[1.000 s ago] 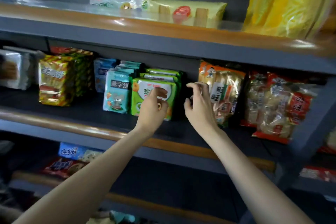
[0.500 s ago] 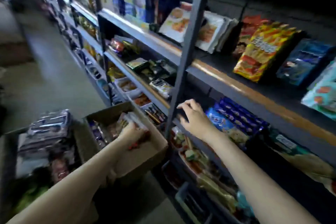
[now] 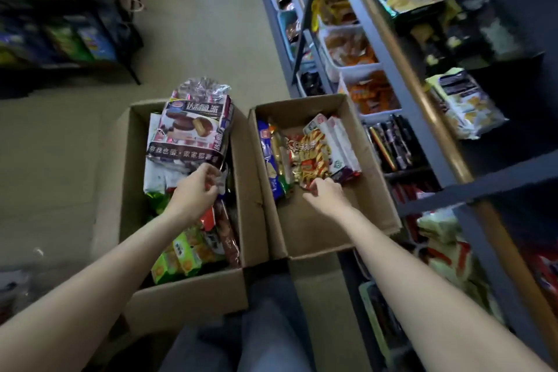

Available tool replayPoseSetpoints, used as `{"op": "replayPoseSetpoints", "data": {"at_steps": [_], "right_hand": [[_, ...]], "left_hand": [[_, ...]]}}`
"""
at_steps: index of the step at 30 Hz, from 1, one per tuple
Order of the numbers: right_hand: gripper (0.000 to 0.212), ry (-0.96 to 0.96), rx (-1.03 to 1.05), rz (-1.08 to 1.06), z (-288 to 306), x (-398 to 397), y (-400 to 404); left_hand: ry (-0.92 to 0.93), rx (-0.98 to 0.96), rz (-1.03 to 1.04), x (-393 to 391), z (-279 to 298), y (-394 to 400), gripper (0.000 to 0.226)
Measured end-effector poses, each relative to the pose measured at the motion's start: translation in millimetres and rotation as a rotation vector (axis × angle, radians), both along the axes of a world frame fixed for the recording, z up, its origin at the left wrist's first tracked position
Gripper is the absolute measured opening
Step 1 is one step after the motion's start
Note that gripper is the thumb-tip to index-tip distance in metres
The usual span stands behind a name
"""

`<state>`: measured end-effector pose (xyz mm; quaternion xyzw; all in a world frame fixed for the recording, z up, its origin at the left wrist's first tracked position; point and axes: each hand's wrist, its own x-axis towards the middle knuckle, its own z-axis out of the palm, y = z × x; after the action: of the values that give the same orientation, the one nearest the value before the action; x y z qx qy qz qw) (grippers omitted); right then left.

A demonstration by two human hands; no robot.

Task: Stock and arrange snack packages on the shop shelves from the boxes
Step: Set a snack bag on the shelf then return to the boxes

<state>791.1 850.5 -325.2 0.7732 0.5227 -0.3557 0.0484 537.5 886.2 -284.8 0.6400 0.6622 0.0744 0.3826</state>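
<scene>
Two open cardboard boxes stand on the floor before me. The left box [image 3: 133, 160] is crammed with snack packs, a large chocolate-pie bag [image 3: 190, 130] on top. My left hand [image 3: 196, 190] pinches the lower edge of that bag. The right box [image 3: 371, 190] holds a few packs at its far end, among them a red-and-gold snack pack [image 3: 308, 157]. My right hand [image 3: 327, 195] has its curled fingers on that pack's near edge. The shelves [image 3: 422, 118] rise at the right.
White bins of wrapped snacks [image 3: 350, 48] and loose packs fill the right-hand shelves. Another stocked rack [image 3: 60, 33] stands at the far left across the tan floor aisle. My knees [image 3: 265, 326] are just behind the boxes.
My view swung from the middle shelf down to the floor boxes. Both hands left the shelf packs; the left now grips the pie bag, the right has reached the red-and-gold pack.
</scene>
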Motion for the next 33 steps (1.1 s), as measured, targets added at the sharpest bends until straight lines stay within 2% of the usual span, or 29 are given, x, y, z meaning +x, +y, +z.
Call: {"op": "replayPoseSetpoints", "data": {"at_steps": [4,8,10,12,15,17,19,23,25,27,28,30,33], "right_hand": [[0.046,0.054,0.044,-0.151,-58.6,-8.7,68.9],[0.079,0.088,0.021,-0.24,-115.8,-22.9,113.1],[0.085,0.073,0.005,-0.232,-142.2,-28.6,126.9],[0.076,-0.029,0.016,-0.175,-159.8,-31.3,133.5],[0.043,-0.074,0.092,-0.162,-160.5,-28.5,144.2],[0.027,-0.041,0.083,-0.189,-137.5,-9.8,149.0],[0.023,0.079,0.073,-0.229,-97.4,19.8,150.1],[0.032,0.519,0.199,-0.398,24.7,66.7,122.4],[0.037,0.609,0.298,-0.405,84.9,78.1,90.2],[0.033,0.659,0.403,-0.425,139.2,83.7,48.2],[0.03,0.669,0.451,-0.453,164.8,86.5,24.4],[0.027,0.647,0.542,-0.495,209.0,92.3,-24.7],[0.028,0.452,0.697,-0.566,260.4,97.9,-98.2]], "left_hand": [[0.002,0.008,-0.081,22.8,-22.2,42.4,0.022],[0.005,-0.008,-0.156,42.2,-52.8,80.2,0.028],[-0.028,-0.019,-0.119,48.8,-66.9,87.7,0.026],[-0.069,-0.054,-0.071,51.0,-77.5,86.5,0.023],[-0.088,-0.081,-0.066,46.1,-87.9,78.2,0.025],[-0.112,-0.106,-0.052,45.8,-84.8,77.3,0.025],[-0.158,-0.123,0.002,48.8,-71.1,83.1,0.023],[-0.312,-0.065,-0.008,77.1,-20.1,105.3,0.02],[-0.427,-0.128,-0.089,100.9,14.8,110.6,0.033],[-0.528,-0.238,-0.207,124.2,56.8,102.7,0.059],[-0.577,-0.263,-0.277,134.5,75.5,95.2,0.062],[-0.693,-0.26,-0.413,150.7,115.8,70.5,0.041],[-0.793,-0.183,-0.583,175.2,168.7,26.2,0.025]]}}
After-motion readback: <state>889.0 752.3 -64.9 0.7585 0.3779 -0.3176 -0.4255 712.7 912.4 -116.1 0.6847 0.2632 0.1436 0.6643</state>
